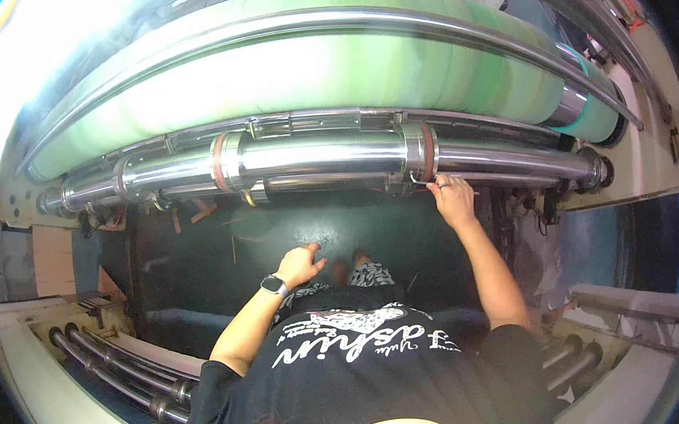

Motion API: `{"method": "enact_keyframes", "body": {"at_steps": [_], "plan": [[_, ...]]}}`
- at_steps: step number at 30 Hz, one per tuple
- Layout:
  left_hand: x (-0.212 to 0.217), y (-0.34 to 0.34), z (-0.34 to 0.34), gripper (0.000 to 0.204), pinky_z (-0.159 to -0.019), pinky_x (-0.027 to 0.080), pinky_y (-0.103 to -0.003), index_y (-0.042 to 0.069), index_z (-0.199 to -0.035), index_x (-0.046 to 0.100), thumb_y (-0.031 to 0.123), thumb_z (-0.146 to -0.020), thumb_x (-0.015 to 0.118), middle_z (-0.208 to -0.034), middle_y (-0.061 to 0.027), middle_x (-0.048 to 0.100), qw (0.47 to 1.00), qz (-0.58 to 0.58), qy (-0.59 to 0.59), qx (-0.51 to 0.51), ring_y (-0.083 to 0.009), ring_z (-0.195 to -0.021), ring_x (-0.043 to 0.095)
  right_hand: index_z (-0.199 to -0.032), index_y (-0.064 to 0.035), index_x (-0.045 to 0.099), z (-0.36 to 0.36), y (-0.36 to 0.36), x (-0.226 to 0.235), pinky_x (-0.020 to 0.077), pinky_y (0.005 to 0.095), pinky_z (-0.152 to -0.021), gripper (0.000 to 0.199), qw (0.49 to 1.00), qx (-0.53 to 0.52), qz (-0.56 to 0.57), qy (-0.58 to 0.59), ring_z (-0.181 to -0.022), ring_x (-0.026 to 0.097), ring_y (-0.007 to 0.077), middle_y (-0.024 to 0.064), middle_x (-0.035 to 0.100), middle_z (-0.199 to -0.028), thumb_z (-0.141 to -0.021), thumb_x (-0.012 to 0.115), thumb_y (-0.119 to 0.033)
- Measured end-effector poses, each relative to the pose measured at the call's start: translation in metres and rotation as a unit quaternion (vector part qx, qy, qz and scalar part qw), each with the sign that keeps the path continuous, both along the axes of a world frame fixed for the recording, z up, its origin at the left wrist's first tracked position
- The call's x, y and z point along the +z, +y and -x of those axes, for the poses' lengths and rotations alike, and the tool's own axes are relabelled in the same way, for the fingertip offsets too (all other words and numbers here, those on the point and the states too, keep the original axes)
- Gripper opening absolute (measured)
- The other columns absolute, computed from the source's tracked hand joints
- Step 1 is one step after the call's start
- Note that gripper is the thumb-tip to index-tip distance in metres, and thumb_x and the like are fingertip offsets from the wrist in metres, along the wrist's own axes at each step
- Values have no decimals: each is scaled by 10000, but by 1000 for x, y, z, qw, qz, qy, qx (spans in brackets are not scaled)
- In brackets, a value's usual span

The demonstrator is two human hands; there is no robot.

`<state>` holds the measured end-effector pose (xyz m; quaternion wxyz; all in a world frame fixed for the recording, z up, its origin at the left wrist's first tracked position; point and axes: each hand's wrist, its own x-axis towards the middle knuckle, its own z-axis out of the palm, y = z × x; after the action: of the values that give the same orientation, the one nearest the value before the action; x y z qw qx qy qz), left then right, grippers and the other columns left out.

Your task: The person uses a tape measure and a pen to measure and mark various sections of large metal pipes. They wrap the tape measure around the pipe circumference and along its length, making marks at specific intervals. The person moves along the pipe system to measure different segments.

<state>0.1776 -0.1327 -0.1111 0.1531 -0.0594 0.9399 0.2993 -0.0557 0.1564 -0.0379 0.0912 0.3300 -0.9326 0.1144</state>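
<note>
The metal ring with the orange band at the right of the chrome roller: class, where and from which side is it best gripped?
Grip the metal ring around its rim, from below and in front, where the right hand already reaches. A pale green cylinder crowds the space above, while the dark floor side lies open.

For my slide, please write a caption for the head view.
Right hand touches a chrome roller below a green cylinder; left hand hangs free.

Dark green machine floor [278, 240], wood scraps [202, 212] lying near the rollers
</note>
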Motion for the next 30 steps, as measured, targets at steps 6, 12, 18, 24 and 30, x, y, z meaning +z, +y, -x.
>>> {"method": "enact_keyframes", "body": {"at_steps": [6,12,18,24,30], "plan": [[-9,4,10,421,-653,465,-426,35,-1032,544,341,-744,580,-747,-181,609,999,14,-50,-2,-345,-724,589,-666,-56,468,-3,-9,-32,405,390,-596,313,971,-7,163,177,-639,521,289,97,521,-654,-816,520,-326],[18,-10,11,440,-720,458,-438,38,-1048,536,365,-754,564,-828,-227,599,996,16,-77,45,-375,-794,579,-662,-59,468,0,-2,-15,387,399,-584,276,989,53,121,70,-665,513,305,115,521,-682,-805,541,-283],[9,-50,-27,452,-751,446,-440,29,-1053,537,355,-743,573,-887,-214,602,986,2,-98,135,-361,-853,574,-642,-39,457,15,4,26,369,391,-586,278,981,170,92,-16,-645,478,311,120,459,-642,-819,526,-242],[-26,-128,-60,453,-786,439,-417,3,-963,580,383,-717,600,-956,-198,593,972,-16,-115,206,-346,-917,556,-800,-17,561,-62,-110,20,428,340,-556,213,941,152,139,-269,-573,555,255,138,542,-618,-862,476,-202],[-66,-255,-105,397,-727,448,-387,2,-956,588,338,-746,585,-885,-163,617,952,-92,-48,288,-278,-838,588,-942,-48,514,-172,-309,-19,433,315,-530,124,879,237,121,-396,-548,560,231,103,529,-602,-882,438,-125]]}}
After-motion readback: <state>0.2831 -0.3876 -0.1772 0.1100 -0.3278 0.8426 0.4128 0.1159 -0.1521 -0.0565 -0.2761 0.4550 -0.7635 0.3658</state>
